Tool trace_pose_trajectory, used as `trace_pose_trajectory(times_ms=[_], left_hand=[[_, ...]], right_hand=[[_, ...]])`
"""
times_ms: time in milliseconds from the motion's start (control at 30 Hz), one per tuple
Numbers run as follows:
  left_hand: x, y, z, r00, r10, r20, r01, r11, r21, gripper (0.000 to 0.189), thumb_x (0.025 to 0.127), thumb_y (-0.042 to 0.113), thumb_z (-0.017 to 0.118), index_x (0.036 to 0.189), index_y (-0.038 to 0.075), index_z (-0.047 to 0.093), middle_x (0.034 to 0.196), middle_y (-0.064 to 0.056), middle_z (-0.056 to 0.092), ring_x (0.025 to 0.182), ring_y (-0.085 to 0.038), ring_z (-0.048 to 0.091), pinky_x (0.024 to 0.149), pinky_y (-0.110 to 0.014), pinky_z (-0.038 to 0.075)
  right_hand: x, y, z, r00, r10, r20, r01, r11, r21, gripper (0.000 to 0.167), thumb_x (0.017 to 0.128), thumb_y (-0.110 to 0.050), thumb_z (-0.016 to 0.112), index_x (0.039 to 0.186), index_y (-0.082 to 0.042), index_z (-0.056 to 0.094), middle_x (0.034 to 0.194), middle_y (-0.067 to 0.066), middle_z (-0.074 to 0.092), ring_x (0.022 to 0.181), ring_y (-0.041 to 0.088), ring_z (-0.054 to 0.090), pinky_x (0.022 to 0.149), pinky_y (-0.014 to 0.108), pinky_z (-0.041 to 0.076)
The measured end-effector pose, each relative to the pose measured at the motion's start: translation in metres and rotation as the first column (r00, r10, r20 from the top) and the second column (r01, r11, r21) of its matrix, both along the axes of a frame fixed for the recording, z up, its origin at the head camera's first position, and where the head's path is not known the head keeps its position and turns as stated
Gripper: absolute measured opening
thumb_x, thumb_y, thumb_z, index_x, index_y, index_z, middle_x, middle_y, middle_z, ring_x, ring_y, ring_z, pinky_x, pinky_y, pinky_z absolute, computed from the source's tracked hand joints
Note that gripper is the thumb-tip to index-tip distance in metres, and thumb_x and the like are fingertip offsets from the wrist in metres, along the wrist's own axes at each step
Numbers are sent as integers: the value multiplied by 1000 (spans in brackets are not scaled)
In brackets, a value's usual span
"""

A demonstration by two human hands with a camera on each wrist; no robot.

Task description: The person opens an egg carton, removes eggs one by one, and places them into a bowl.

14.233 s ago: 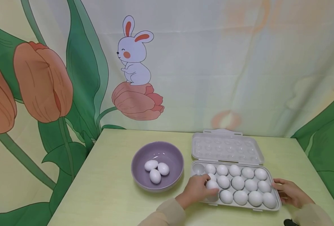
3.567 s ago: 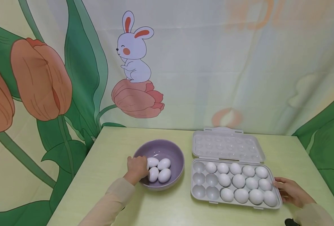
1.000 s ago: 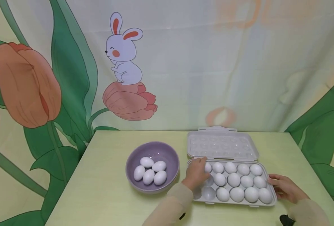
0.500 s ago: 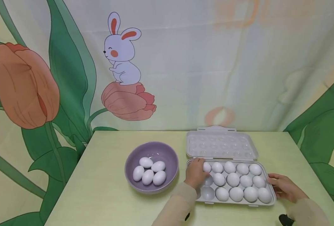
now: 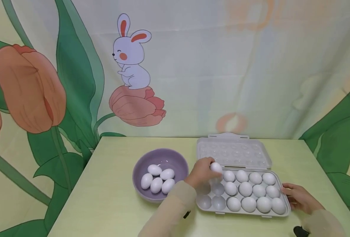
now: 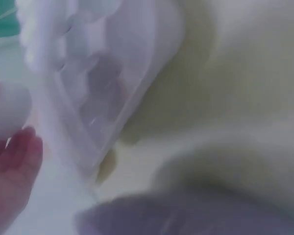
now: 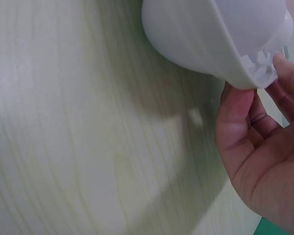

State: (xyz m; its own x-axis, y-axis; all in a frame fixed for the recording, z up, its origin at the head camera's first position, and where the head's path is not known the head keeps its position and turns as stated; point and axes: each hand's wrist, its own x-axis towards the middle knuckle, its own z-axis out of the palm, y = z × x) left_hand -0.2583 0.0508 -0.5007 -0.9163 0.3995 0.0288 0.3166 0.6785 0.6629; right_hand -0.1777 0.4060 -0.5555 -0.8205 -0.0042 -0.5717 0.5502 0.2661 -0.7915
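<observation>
One egg (image 5: 216,167) in snug left grip (image 5: 202,171) clear above carton (image 5: 218,203), right grip (image 5: 300,197) round rim (image 5: 279,181)

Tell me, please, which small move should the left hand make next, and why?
Probably carry the egg leftward until it is over the purple bowl. The left hand holds it at the tray's left end, and five white eggs lie in the bowl, which suggests adding this one.
</observation>
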Motion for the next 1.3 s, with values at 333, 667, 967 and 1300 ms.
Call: trace_pose_trajectory(times_ms=[333, 667, 967, 1300], left_hand=[[-17, -37, 45, 999, -42, -30, 42, 999, 8, 28, 69, 24, 66, 93, 9, 59, 79, -2, 62, 66, -9, 50, 59, -18, 41], [-36, -84, 70, 999, 41, 13, -41, 998, -37, 27, 69, 22, 63, 93, 10, 61, 82, -3, 61, 69, -13, 51, 61, -22, 43], [-38, -114, 66, 983, 132, 125, -115, 984, -137, 39, 70, 22, 62, 102, 7, 47, 83, -6, 56, 71, -16, 50, 62, -25, 40], [-29, -123, 40, 988, 54, 147, -13, 963, -268, 28, 69, 23, 65, 91, 8, 55, 84, -2, 58, 72, -15, 51, 63, -25, 42]], right_hand=[[0, 0, 1, 1000, 4, 11, -4, 1000, 8, 67, 86, -32, 53, 131, 6, 21, 81, -4, 57, 73, 13, 54, 64, 31, 45], [-1, 2, 0, 1000, 6, 22, -6, 1000, 2, 69, 85, -34, 55, 130, 6, 22, 81, -4, 57, 73, 13, 54, 64, 31, 45], [-3, 0, 4, 999, 5, 39, -7, 999, 31, 66, 88, -32, 51, 132, 6, 20, 82, -3, 56, 73, 14, 52, 63, 30, 44], [-1, 0, 3, 999, 11, 30, -12, 1000, 25, 68, 86, -32, 53, 131, 7, 20, 81, -4, 56, 72, 14, 53, 63, 30, 45]])
